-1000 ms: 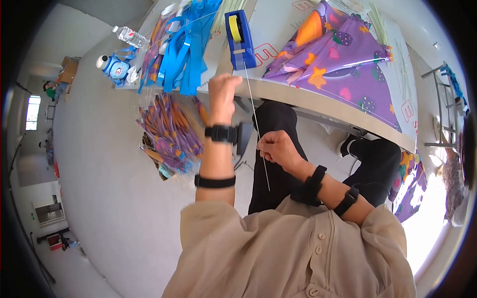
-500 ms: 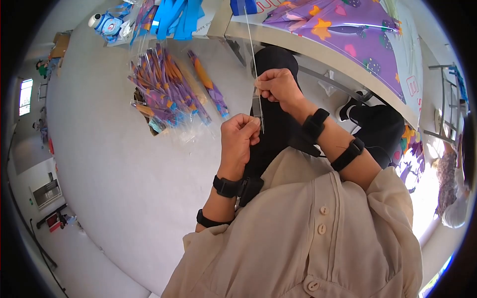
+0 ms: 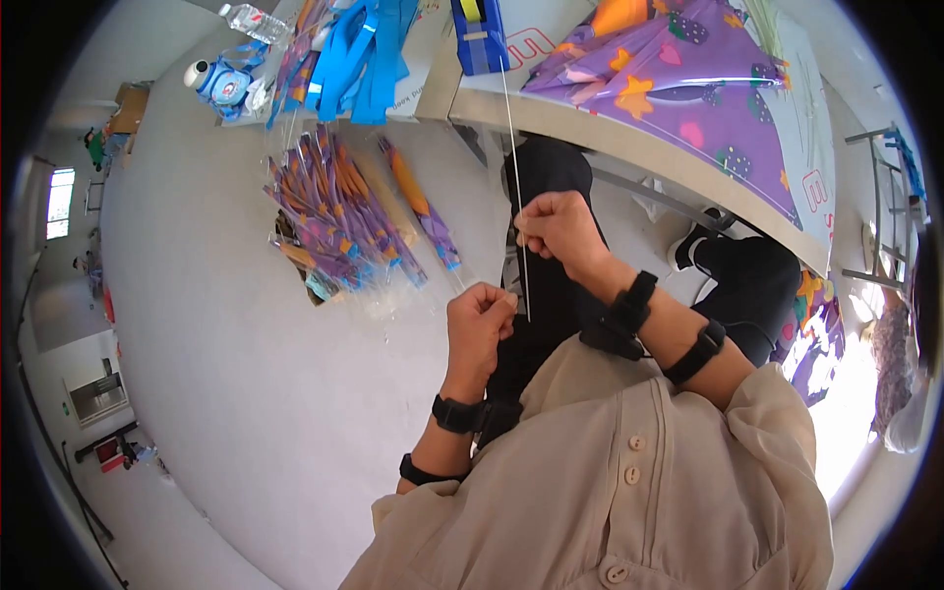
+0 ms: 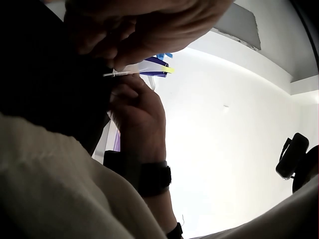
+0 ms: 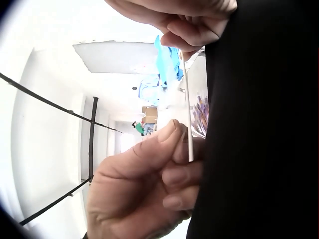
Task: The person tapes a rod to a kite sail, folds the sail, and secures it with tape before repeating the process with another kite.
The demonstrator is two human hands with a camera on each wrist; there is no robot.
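Note:
In the head view my right hand (image 3: 565, 231) pinches a thin white rod (image 3: 512, 138) between thumb and fingers, below its middle. The rod's upper end overlaps the blue tape dispenser (image 3: 479, 47) on the table. Lower down, my left hand (image 3: 482, 324) is beside the rod's bottom end, thumb and forefinger pinching what looks like a strip of clear tape. The right wrist view has the rod (image 5: 188, 99) running down from the right hand (image 5: 184, 22) to the left hand (image 5: 144, 184), its blunt end at the left fingertips. Both hands crowd together in the left wrist view.
Purple patterned fabric (image 3: 688, 108) lies on the table (image 3: 629, 128), with blue strips (image 3: 359, 59) and a water bottle (image 3: 254, 22) to the left. Bagged purple-orange bundles (image 3: 339, 211) are on the left, below the table edge. My black-trousered knee (image 3: 551, 167) is under the hands.
My left hand has come from beside the tape dispenser down to the rod's lower end, where a clear strip shows. The right hand still pinches the rod, slightly higher up. The head view has tilted.

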